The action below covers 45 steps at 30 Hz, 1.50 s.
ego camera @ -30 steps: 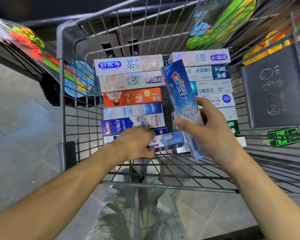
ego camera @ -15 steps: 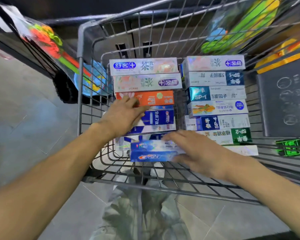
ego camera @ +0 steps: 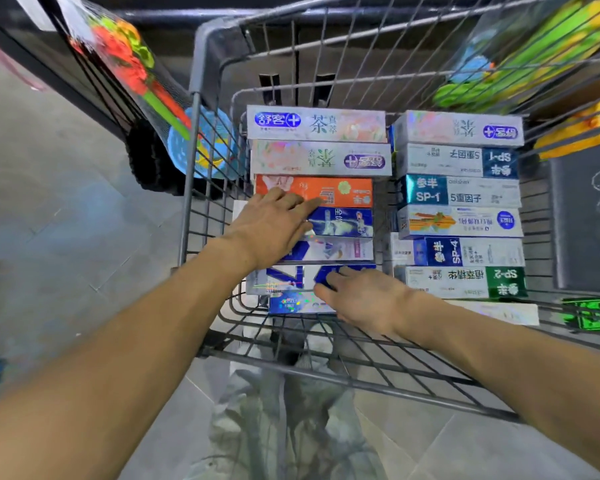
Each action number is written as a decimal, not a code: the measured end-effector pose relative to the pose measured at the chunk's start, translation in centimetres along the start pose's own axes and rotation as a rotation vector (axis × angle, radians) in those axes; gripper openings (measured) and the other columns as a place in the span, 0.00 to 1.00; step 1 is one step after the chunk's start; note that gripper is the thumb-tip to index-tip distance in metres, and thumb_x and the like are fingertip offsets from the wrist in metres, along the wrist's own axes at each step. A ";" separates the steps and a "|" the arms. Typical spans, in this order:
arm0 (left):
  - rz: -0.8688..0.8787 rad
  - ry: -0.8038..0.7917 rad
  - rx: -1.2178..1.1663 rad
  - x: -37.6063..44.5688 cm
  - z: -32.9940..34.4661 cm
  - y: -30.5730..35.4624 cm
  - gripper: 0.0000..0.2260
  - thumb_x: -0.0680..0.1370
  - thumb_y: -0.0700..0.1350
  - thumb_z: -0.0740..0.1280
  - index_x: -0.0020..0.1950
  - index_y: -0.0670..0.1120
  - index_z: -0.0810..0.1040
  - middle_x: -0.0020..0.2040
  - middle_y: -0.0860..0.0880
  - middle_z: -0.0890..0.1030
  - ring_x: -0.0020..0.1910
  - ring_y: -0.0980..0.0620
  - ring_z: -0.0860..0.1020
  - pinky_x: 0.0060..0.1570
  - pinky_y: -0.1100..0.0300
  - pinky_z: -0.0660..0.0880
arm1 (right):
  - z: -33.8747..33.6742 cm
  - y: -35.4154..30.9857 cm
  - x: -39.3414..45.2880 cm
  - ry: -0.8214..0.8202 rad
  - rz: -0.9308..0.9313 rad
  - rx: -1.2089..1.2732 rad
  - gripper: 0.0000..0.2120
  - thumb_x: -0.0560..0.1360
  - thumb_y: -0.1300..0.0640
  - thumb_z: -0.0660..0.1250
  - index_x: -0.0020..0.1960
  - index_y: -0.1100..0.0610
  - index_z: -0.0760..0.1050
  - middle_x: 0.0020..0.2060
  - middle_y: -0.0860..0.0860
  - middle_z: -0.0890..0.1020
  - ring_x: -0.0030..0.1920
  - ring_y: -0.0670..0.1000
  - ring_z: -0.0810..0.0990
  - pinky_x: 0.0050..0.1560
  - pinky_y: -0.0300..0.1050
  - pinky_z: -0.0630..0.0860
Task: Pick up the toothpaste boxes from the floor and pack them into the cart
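Since the earlier frame, the blue Crest box (ego camera: 300,301) has gone from upright in the right hand (ego camera: 364,299) to flat at the near end of the left row in the cart (ego camera: 201,140). The right hand's fingers lie straight, pressing it. The left hand (ego camera: 274,226), fingers extended, steadies boxes beyond it. Judgement: this box is packed; seating remains.

Teal-ended box (ego camera: 459,191) reads "SP-1" — green-ended box (ego camera: 465,281), "SP-2".
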<state>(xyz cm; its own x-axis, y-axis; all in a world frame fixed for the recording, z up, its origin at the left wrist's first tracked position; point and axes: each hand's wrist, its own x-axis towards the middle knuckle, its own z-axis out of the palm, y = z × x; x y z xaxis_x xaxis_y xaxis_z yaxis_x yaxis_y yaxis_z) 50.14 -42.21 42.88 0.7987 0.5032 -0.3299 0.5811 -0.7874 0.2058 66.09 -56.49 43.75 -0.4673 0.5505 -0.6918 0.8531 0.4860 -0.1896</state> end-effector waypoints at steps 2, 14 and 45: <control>-0.008 0.006 -0.002 -0.1 0.1 0.2 0.24 0.86 0.54 0.53 0.81 0.50 0.60 0.71 0.47 0.73 0.67 0.41 0.69 0.61 0.47 0.67 | 0.4 -0.1 0.2 0.000 -0.016 -0.036 0.27 0.81 0.62 0.64 0.75 0.59 0.55 0.67 0.59 0.69 0.63 0.61 0.71 0.48 0.57 0.79; -0.025 0.049 -0.057 -0.5 0.6 -0.1 0.23 0.85 0.53 0.55 0.80 0.49 0.63 0.68 0.45 0.75 0.64 0.39 0.70 0.61 0.47 0.66 | 0.9 -0.3 0.2 0.104 -0.153 -0.149 0.54 0.74 0.68 0.68 0.79 0.46 0.31 0.67 0.60 0.64 0.59 0.60 0.73 0.47 0.55 0.79; -0.043 0.015 -0.080 -0.6 0.8 -0.4 0.25 0.84 0.56 0.50 0.80 0.50 0.63 0.70 0.45 0.73 0.64 0.40 0.69 0.63 0.44 0.68 | 0.2 -0.1 -0.8 -0.079 -0.111 -0.147 0.46 0.77 0.68 0.65 0.82 0.54 0.38 0.73 0.61 0.58 0.69 0.61 0.63 0.58 0.53 0.72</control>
<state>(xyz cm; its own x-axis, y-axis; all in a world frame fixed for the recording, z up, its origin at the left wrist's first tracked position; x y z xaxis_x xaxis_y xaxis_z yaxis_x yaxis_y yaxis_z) 49.31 -42.44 42.24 0.7744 0.5419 -0.3267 0.6254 -0.7339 0.2652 66.45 -57.18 44.19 -0.5315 0.4358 -0.7263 0.7517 0.6379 -0.1673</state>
